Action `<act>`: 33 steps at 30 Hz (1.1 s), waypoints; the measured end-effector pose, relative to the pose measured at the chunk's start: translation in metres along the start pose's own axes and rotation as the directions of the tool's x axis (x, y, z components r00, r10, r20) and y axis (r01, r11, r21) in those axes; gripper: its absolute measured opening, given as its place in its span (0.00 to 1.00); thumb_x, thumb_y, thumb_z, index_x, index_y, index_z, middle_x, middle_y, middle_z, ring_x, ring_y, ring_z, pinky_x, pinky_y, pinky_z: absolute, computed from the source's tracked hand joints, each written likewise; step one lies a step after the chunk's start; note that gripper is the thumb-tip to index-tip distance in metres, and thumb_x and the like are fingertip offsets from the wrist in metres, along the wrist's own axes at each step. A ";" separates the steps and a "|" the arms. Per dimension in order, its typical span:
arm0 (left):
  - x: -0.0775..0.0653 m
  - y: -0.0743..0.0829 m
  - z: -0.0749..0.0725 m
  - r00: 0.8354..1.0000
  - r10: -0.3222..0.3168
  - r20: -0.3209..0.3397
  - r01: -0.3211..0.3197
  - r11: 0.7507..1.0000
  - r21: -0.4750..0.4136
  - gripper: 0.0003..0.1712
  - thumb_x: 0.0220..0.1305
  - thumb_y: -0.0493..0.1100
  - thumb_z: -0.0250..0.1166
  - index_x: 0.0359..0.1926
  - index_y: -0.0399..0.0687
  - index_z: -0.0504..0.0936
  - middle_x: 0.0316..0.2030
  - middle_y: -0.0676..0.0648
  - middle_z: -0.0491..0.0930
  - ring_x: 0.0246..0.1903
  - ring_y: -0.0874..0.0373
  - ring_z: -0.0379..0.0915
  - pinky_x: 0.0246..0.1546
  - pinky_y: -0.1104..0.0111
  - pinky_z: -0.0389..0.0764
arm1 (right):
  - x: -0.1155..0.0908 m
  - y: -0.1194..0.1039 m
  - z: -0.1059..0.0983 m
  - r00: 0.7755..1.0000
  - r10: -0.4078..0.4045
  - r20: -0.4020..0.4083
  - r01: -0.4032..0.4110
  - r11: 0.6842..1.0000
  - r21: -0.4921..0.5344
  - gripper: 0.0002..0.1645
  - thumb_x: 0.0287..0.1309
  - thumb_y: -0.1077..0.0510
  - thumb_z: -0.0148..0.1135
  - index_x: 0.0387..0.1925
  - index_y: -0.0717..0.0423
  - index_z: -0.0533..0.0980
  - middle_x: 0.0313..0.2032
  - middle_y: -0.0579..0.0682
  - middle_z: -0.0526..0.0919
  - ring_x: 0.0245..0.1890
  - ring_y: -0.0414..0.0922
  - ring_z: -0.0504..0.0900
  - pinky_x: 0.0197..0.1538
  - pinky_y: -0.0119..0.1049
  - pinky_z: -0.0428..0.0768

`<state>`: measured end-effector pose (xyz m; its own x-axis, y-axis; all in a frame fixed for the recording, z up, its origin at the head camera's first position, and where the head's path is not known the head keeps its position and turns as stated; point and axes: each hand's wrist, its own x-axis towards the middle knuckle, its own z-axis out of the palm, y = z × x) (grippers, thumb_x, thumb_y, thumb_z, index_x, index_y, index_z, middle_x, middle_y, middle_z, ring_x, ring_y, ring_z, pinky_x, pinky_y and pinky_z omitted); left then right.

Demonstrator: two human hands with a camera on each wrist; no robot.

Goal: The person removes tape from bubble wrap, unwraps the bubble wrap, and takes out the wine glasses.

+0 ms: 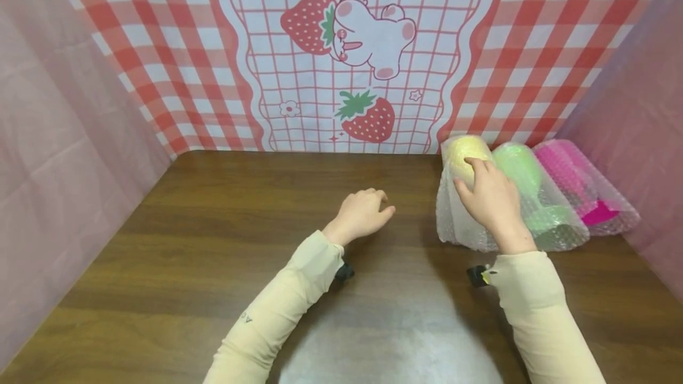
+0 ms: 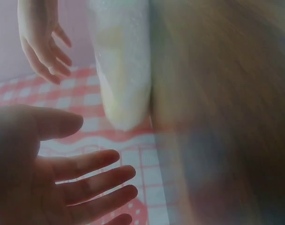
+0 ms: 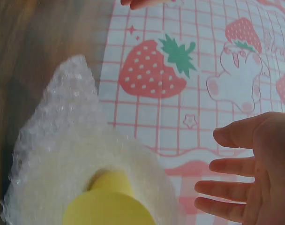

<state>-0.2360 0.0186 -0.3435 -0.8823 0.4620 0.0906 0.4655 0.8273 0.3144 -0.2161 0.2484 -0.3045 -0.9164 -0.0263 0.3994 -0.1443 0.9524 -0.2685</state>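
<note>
- hovers over yellow bundle (image 1: 455, 211), set lengthwise front to back, with right fingers (image 3: 224, 190) parted, holding nothing
- hangs farther, leftward, with left fingers (image 2: 100, 184) parted, empty

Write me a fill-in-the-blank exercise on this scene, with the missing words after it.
1. The bundle lying between the yellow bundle and the pink bundle is coloured ____.
2. Of the person's two hands, the yellow bundle is nearer the ____ hand.
3. The left hand, above the table, holds ____.
4. The red fruits printed on the cloth are ____.

Missing words: green; right; nothing; strawberries.
</note>
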 end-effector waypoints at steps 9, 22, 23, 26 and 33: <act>0.015 0.020 0.003 1.000 -0.023 0.003 0.024 0.996 -0.087 0.24 0.65 0.54 0.49 0.53 0.44 0.74 0.52 0.47 0.72 0.52 0.53 0.66 0.52 0.62 0.70 | 0.003 0.016 -0.007 0.993 0.048 0.109 -0.058 0.994 0.092 0.42 0.60 0.51 0.51 0.66 0.69 0.47 0.55 0.78 0.61 0.54 0.71 0.62 0.54 0.64 0.61; 0.029 0.038 0.032 0.998 -0.046 0.030 0.051 0.976 -0.212 0.27 0.63 0.55 0.52 0.57 0.43 0.70 0.53 0.45 0.72 0.55 0.52 0.66 0.54 0.63 0.70 | 0.000 0.034 -0.004 0.962 0.099 0.256 -0.118 0.991 0.062 0.49 0.60 0.43 0.49 0.63 0.77 0.45 0.54 0.82 0.57 0.54 0.74 0.59 0.54 0.65 0.61; 0.029 0.040 0.033 0.998 -0.050 0.024 0.054 0.975 -0.217 0.27 0.63 0.55 0.52 0.57 0.43 0.69 0.53 0.45 0.72 0.55 0.51 0.66 0.54 0.64 0.69 | 0.000 0.034 -0.004 0.959 0.099 0.266 -0.121 0.990 0.065 0.49 0.60 0.42 0.49 0.63 0.77 0.45 0.54 0.83 0.57 0.54 0.74 0.59 0.54 0.65 0.61; 0.031 0.047 0.037 0.998 -0.054 0.014 0.056 0.972 -0.229 0.28 0.62 0.55 0.53 0.57 0.42 0.69 0.52 0.45 0.72 0.54 0.51 0.66 0.54 0.66 0.69 | 0.000 0.035 -0.004 0.942 0.113 0.315 -0.140 0.988 0.064 0.50 0.59 0.41 0.49 0.63 0.78 0.44 0.55 0.82 0.55 0.55 0.74 0.57 0.56 0.65 0.59; 0.034 0.065 0.045 0.998 -0.035 0.061 0.050 0.964 -0.262 0.30 0.61 0.55 0.53 0.58 0.41 0.68 0.52 0.45 0.73 0.53 0.52 0.69 0.52 0.67 0.71 | 0.000 0.039 -0.006 0.921 0.144 0.362 -0.176 0.983 0.057 0.53 0.58 0.40 0.50 0.63 0.78 0.43 0.56 0.82 0.52 0.55 0.74 0.55 0.56 0.65 0.58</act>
<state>-0.2329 0.1028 -0.3625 -0.8922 0.4511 0.0217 0.3859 0.7365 0.5555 -0.2195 0.2875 -0.3096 -0.9999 0.0033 0.0120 -0.0016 0.9234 -0.3839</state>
